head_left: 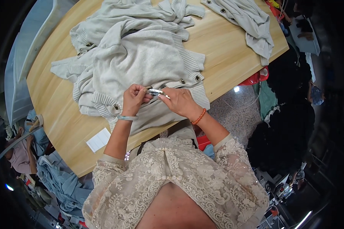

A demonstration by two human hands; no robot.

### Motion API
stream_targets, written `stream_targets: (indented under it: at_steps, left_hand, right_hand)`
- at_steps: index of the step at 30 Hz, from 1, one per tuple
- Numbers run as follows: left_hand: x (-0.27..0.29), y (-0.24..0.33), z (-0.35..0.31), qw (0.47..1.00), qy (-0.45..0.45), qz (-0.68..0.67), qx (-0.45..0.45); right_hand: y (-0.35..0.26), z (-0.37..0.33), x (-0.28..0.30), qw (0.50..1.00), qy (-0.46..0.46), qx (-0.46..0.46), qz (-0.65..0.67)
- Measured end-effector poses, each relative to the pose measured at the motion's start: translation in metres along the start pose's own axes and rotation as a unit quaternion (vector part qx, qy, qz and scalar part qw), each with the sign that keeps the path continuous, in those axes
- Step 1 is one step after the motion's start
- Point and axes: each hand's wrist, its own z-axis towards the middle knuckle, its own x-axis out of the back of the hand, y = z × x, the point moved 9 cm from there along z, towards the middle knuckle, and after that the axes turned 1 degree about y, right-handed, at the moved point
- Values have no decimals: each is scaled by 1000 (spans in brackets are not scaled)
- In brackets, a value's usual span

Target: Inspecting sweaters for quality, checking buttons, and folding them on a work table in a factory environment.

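Note:
A cream knitted cardigan [153,53] with ribbed edges and dark buttons lies spread over the near part of the table. My right hand [181,102] is closed around small silver thread snips [155,92], their metal end pointing left toward my other hand. With fingers pinched together, my left hand [135,98] grips a bit of the cardigan beside a dark button. The exact spot between its fingertips is too small to make out. Both hands are close together, just above the cloth near the table's front edge.
More cream cardigans [141,13] lie bunched behind, and another cardigan [246,23] rests at the far right of the wooden table [221,57]. A white paper slip [98,140] is at the near left edge. Blue garments [63,183] are piled below left; a red object [256,78] stands beyond the right edge.

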Motion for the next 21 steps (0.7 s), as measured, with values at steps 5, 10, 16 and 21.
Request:
stream_targets:
  at_steps: [5, 10, 16, 21]
  left_hand:
    - [-2, 3, -2, 1000, -11, -16, 2]
    - [-13, 5, 3, 999, -25, -29, 26]
    - [1, -4, -1, 999, -21, -7, 32]
    - [-5, -4, 0, 998, -42, -7, 39]
  right_hand:
    - [-4, 4, -5, 999, -14, -1, -35]
    - [0, 5, -5, 999, 8, 7, -47]
    - [-4, 8, -15, 999, 2, 18, -37]
    - [4, 2, -13, 999, -7, -1, -51]
